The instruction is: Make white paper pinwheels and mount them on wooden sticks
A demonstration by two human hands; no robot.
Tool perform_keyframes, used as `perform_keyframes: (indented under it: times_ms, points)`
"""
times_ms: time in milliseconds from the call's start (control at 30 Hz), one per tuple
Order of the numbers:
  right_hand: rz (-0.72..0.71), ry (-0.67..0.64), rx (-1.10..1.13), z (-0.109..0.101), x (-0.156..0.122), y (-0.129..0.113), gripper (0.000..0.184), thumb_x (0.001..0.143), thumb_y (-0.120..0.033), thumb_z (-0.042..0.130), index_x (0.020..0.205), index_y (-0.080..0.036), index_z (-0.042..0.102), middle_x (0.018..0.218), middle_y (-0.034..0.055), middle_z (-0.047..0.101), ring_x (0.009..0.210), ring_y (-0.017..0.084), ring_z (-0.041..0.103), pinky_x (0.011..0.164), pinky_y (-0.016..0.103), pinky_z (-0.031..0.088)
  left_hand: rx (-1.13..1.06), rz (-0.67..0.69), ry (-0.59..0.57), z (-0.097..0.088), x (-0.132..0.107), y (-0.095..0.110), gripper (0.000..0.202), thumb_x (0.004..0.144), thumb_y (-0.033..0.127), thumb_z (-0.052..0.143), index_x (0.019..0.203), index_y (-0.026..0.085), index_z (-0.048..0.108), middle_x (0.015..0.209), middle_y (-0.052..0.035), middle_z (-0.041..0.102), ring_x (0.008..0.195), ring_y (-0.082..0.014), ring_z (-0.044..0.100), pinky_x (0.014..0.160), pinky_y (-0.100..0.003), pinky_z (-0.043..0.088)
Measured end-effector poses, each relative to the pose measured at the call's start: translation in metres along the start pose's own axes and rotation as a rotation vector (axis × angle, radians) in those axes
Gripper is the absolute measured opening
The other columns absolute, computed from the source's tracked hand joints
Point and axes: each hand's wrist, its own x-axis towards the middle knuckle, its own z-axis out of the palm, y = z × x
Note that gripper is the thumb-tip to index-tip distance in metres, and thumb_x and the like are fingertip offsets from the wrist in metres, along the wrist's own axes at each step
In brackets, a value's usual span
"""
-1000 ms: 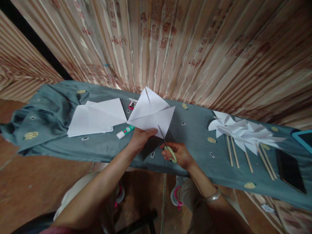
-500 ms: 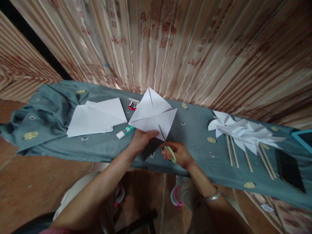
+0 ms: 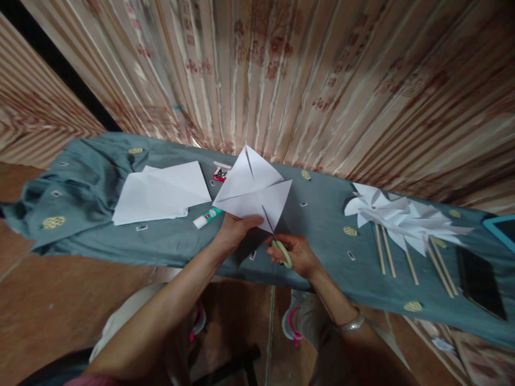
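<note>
A square sheet of white paper (image 3: 251, 190), with slits running in from its corners, is held up over the table. My left hand (image 3: 237, 229) grips its lower edge, thumb on top and the other fingers hidden beneath. Light-green-handled scissors (image 3: 285, 254) are in my right hand (image 3: 296, 254), fingers closed around the handles. Their blades lie along a slit at the paper's lower corner. Just left of the sheet is a glue stick (image 3: 207, 217), partly under the paper. A small red box of metal pins (image 3: 220, 172) stands behind it.
A stack of white paper (image 3: 161, 193) lies left on the blue-green tablecloth (image 3: 322, 257). Several paper pinwheels (image 3: 402, 214) on wooden sticks rest at the right, beside a dark phone (image 3: 480, 281) and a blue-edged object (image 3: 501, 228). A curtain (image 3: 257, 80) hangs behind the table.
Almost nothing differs. The camera view has shifted very slightly; both hands, the paper and the scissors keep practically the same position.
</note>
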Motion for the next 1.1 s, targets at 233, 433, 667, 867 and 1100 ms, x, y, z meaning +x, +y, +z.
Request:
perform_keyframes:
  times_ms: [233, 433, 667, 867, 1100]
  points:
    - [0.014, 0.024, 0.014, -0.0003, 0.0007, 0.0005, 0.042, 0.046, -0.043, 0.086, 0.073, -0.016, 0.068, 0.048, -0.0049, 0.057, 0.043, 0.007, 0.046, 0.044, 0.023, 0.037, 0.018, -0.008, -0.011, 0.001, -0.0048, 0.0003, 0.026, 0.05, 0.017, 0.075, 0.074, 0.019, 0.063, 0.067, 0.0021, 0.065, 0.059, -0.0149, 0.056, 0.059, -0.027, 0.046]
    - [0.009, 0.021, 0.026, -0.0008, 0.0013, 0.0018, 0.043, 0.045, -0.045, 0.086, 0.072, -0.016, 0.068, 0.047, -0.0053, 0.057, 0.042, 0.007, 0.047, 0.043, 0.022, 0.038, 0.017, -0.026, -0.016, 0.0011, -0.005, 0.0005, 0.025, 0.05, 0.018, 0.075, 0.073, 0.02, 0.065, 0.069, 0.0007, 0.067, 0.062, -0.0171, 0.058, 0.061, -0.028, 0.047]
    - [0.021, 0.024, 0.026, -0.0011, 0.0021, 0.0028, 0.042, 0.045, -0.042, 0.087, 0.072, -0.016, 0.068, 0.047, -0.0054, 0.056, 0.043, 0.008, 0.048, 0.044, 0.022, 0.038, 0.021, -0.016, -0.015, 0.0007, -0.0061, 0.0019, 0.025, 0.051, 0.017, 0.075, 0.074, 0.019, 0.065, 0.069, 0.0008, 0.067, 0.061, -0.0166, 0.058, 0.061, -0.029, 0.047]
    - [0.024, 0.028, 0.038, -0.0006, 0.0019, 0.0023, 0.043, 0.045, -0.043, 0.086, 0.072, -0.015, 0.069, 0.048, -0.0043, 0.057, 0.044, 0.008, 0.048, 0.045, 0.023, 0.038, 0.036, -0.009, -0.02, 0.001, -0.0063, 0.0004, 0.023, 0.051, 0.016, 0.075, 0.071, 0.019, 0.063, 0.066, 0.0019, 0.065, 0.057, -0.0144, 0.055, 0.058, -0.027, 0.045]
    - [0.002, 0.018, 0.023, -0.0022, 0.0024, 0.0048, 0.041, 0.048, -0.043, 0.086, 0.073, -0.015, 0.07, 0.049, -0.0031, 0.058, 0.044, 0.008, 0.048, 0.045, 0.024, 0.039, 0.055, -0.026, -0.025, 0.0012, -0.0077, 0.0011, 0.022, 0.051, 0.018, 0.074, 0.069, 0.019, 0.062, 0.061, 0.0021, 0.062, 0.057, -0.0154, 0.055, 0.056, -0.027, 0.044]
